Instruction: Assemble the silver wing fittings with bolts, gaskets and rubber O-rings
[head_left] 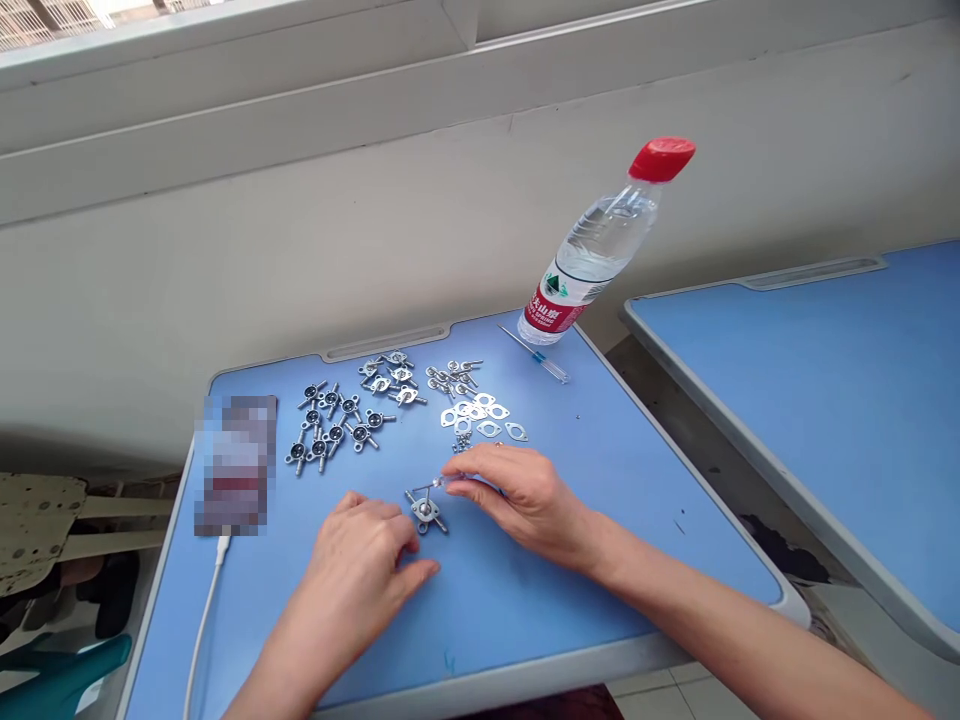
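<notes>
A small metal valve [426, 511] with a flat oval plate on top and a thin lever lies on the blue table between my hands. My left hand [366, 550] rests just left of it, fingers loosely curled and thumb apart, with nothing visible in it. Above and to the right, my right hand [517, 485] pinches thumb and forefinger together beside the lever. A tiny shiny bit shows at those fingertips, too small to name. Behind that hand lie a heap of tiny screws [462, 440] and several oval metal plates [489, 429].
Several black-centred valve bodies [335, 434] lie at left, with several plate-covered valves [407, 396] and loose levers [463, 389] farther back. A screwdriver [551, 366] lies near a water bottle [585, 260]. A blurred-out phone [236, 465] with a white cable [202, 625] sits at the left edge.
</notes>
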